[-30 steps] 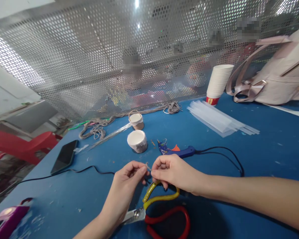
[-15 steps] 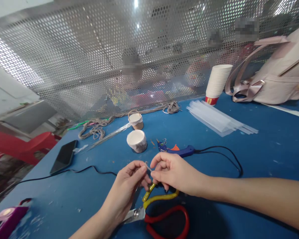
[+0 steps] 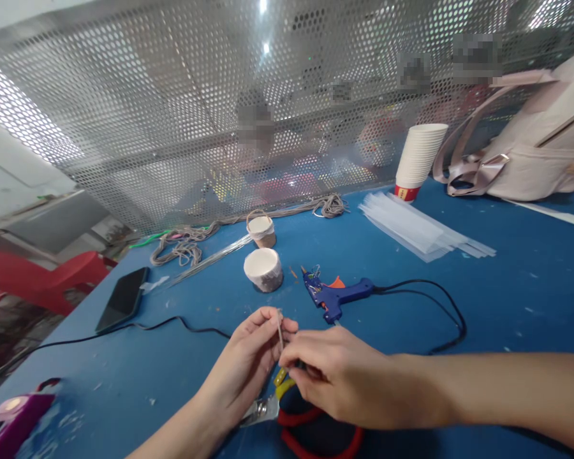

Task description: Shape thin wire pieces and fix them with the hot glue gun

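Note:
My left hand point(image 3: 253, 357) pinches the upper end of a thin pale strip point(image 3: 280, 330) between thumb and forefinger. Just below and to the right, my right hand point(image 3: 332, 373) has its fingers closed at the strip's lower end; what exactly they grip is hidden. Under both hands lie scissors point(image 3: 299, 417) with red and yellow handles, partly covered. Beyond them a blue glue gun point(image 3: 335, 296) rests on its side. A low cup point(image 3: 264, 269) with a white wrapping stands ahead of my left hand, and behind it is a smaller cup point(image 3: 262, 231) with a handle loop.
Grey cord point(image 3: 182, 248) runs along the back of the blue table. White translucent strips point(image 3: 411, 229), stacked paper cups point(image 3: 419, 156) and a pink backpack point(image 3: 530, 140) occupy the right. A phone point(image 3: 123, 299), a black cable point(image 3: 155, 327) and a purple object point(image 3: 16, 424) lie left.
My right hand has moved down and toward me, turning over, and now covers more of the scissors. The strip has swung more upright, and the glue gun's body has come into view.

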A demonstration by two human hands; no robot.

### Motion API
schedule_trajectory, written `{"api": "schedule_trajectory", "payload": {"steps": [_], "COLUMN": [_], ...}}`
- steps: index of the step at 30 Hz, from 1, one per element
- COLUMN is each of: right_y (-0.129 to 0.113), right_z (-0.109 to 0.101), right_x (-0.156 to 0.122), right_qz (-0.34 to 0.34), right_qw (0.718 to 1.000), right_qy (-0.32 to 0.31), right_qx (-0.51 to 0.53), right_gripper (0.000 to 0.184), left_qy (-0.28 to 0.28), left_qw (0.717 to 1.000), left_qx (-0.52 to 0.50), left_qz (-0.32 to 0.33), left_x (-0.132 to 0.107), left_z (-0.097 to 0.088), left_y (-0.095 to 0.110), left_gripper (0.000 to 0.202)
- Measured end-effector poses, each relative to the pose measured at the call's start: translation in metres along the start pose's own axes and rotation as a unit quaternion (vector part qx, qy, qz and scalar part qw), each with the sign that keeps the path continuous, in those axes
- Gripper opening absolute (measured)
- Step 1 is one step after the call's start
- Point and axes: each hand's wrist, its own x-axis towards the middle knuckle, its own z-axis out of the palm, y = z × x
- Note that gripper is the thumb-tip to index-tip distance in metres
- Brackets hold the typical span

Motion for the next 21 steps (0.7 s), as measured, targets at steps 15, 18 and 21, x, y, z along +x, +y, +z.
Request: {"api": "schedule_trajectory", "payload": {"steps": [15, 18, 21], "right_y": [0.033, 0.055, 0.063], "right_z": [-0.04, -0.051, -0.054], "right_x": [0.004, -0.001, -0.006], "right_qz": [-0.024, 0.095, 0.106], "right_qw": [0.922, 0.905, 0.906], "right_qy": [-0.002, -0.06, -0.091], "right_qx": [-0.386, -0.411, -0.4], "right_gripper": [0.015, 0.028, 0.039], "left_qy": [-0.051, -0.042, -0.021], "left_qw": [0.995, 0.995, 0.997], "left_qx": [-0.073, -0.065, -0.06], "left_qz": [-0.053, -0.057, -0.043], "left_x": [0.008, 0.011, 0.013], "left_z": [-0.008, -0.01, -0.011], "left_y": [-0.004, -0.005, -0.006], "left_gripper": [0.027, 0.026, 0.026]}}
